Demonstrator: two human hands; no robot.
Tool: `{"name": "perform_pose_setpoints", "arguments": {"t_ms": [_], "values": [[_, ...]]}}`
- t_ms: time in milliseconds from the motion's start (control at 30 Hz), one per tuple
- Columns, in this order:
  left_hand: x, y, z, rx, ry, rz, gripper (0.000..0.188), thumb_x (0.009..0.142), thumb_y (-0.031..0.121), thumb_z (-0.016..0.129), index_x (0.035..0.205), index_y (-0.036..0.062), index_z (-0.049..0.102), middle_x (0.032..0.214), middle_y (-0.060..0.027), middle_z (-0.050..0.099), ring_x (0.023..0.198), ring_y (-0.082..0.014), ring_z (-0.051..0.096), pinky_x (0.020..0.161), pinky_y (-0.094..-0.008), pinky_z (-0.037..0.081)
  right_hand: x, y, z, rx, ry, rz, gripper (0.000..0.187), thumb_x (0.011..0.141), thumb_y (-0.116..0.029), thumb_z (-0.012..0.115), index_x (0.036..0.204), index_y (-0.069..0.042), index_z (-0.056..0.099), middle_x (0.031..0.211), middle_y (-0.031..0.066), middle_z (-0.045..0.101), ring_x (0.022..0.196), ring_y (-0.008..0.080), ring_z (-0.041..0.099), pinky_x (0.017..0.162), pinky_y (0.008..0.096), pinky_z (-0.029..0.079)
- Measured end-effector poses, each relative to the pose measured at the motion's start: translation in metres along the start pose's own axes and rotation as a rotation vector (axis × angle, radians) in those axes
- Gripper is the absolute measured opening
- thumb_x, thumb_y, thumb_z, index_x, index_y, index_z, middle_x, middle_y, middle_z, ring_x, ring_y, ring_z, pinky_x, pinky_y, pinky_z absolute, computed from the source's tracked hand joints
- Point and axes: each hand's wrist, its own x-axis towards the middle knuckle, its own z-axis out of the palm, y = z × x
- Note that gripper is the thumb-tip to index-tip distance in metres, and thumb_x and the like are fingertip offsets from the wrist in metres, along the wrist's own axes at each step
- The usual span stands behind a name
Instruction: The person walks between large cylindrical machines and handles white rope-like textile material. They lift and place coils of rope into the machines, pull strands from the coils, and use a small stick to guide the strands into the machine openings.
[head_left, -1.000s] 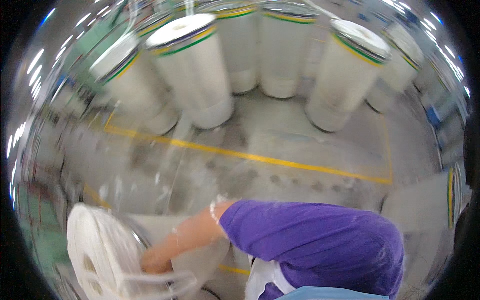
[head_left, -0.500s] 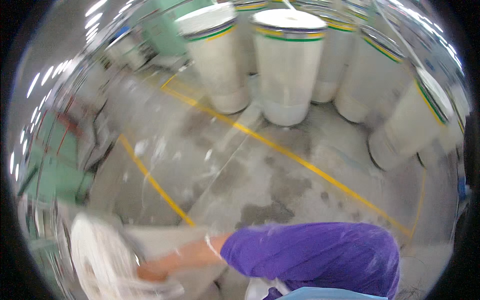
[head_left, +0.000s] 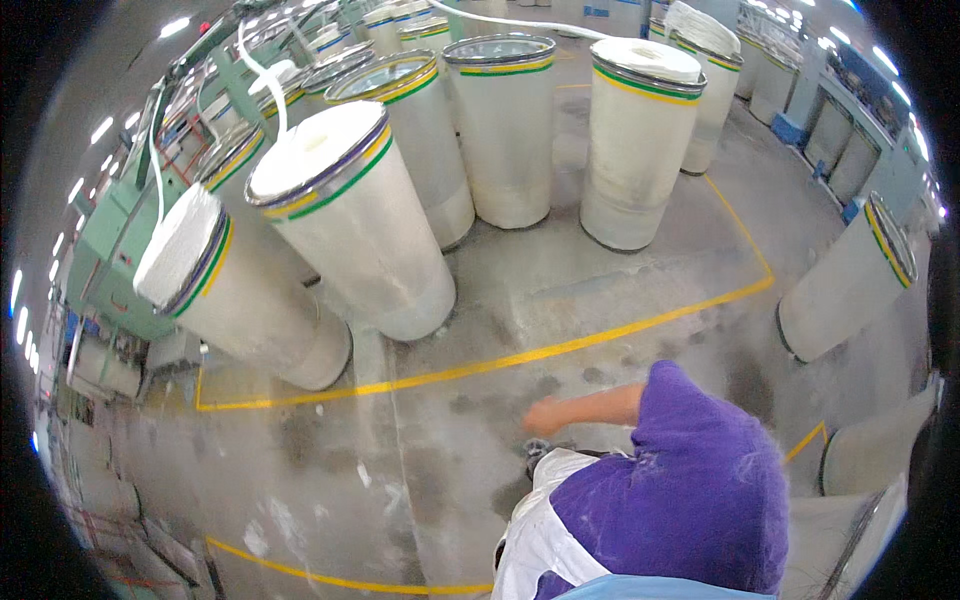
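Observation:
My right arm, in a purple sleeve (head_left: 700,470), bends across in front of my body. My right hand (head_left: 541,416) hangs over the grey floor beside my white apron (head_left: 545,525), touching nothing visible. Its fingers are too small and unclear to read. My left hand is out of sight. Ahead of me stand tall whitish cans with green and yellow bands. The nearest can (head_left: 365,235) is heaped with white fibre, and a thick white strand rises from it. Left of that, another filled can (head_left: 265,310) leans in the bent view.
Yellow floor lines (head_left: 500,360) run across the grey floor before the cans. A lone can (head_left: 845,285) stands at the right, and another can (head_left: 870,440) sits lower right. Green machinery (head_left: 120,245) is at the far left; a further filled can (head_left: 640,150) stands ahead.
My view has swung round, with the group of cans now further left. My right hand has left the white fibre mass at lower left and drawn back toward my body.

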Motion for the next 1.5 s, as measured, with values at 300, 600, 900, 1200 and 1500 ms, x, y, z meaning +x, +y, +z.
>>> {"name": "perform_pose_setpoints", "arguments": {"t_ms": [300,600,900,1200,1500], "values": [[0.109,0.063,0.157,-0.065,-0.262,-0.062,0.030,0.093,0.027,0.052,0.099,-0.0019,0.061,0.082,-0.0106,0.061,0.072,-0.0215,0.056,0.067,-0.0346,0.047,-0.010,0.124,-0.024,0.065,-0.182,0.232,0.033,0.077,-0.026,0.063,0.108,-0.013,0.068,0.105,0.0121,0.068,0.099,0.0326,0.065,0.080,0.0465,0.053],[0.239,0.085,0.297,-0.068,-0.517,-0.144,0.026,0.091,0.021,0.056,0.102,-0.0017,0.061,0.086,-0.0107,0.063,0.073,-0.0207,0.058,0.069,-0.0335,0.048,0.074,0.182,-0.118,0.282,0.050,0.342,0.039,0.080,-0.031,0.065,0.116,-0.015,0.064,0.111,0.0128,0.066,0.104,0.0328,0.063,0.087,0.0470,0.050],[0.397,0.184,0.487,-0.125,-0.943,0.164,0.025,0.089,0.017,0.060,0.106,-0.0019,0.062,0.092,-0.0113,0.066,0.078,-0.0201,0.060,0.073,-0.0322,0.049,0.095,0.276,-0.248,0.516,0.310,0.668,0.043,0.082,-0.033,0.065,0.121,-0.017,0.060,0.114,0.0090,0.066,0.107,0.0310,0.061,0.087,0.0438,0.049],[0.377,0.498,0.727,-0.204,-1.309,0.640,0.035,0.091,0.022,0.061,0.118,-0.0005,0.059,0.108,-0.0139,0.066,0.096,-0.0217,0.063,0.085,-0.0341,0.049,0.071,0.447,-0.357,0.645,0.616,0.783,0.044,0.082,-0.033,0.065,0.122,-0.014,0.060,0.108,0.0078,0.068,0.100,0.0294,0.064,0.085,0.0423,0.050],[0.411,0.737,0.868,-0.119,-1.055,0.783,0.054,0.087,0.019,0.067,0.132,-0.0018,0.046,0.127,-0.0207,0.055,0.113,-0.0299,0.056,0.097,-0.0393,0.043,0.074,0.656,-0.643,-0.010,1.085,0.694,0.059,0.081,-0.026,0.070,0.133,-0.011,0.048,0.127,0.0106,0.055,0.117,0.0312,0.052,0.094,0.0418,0.047]]}}
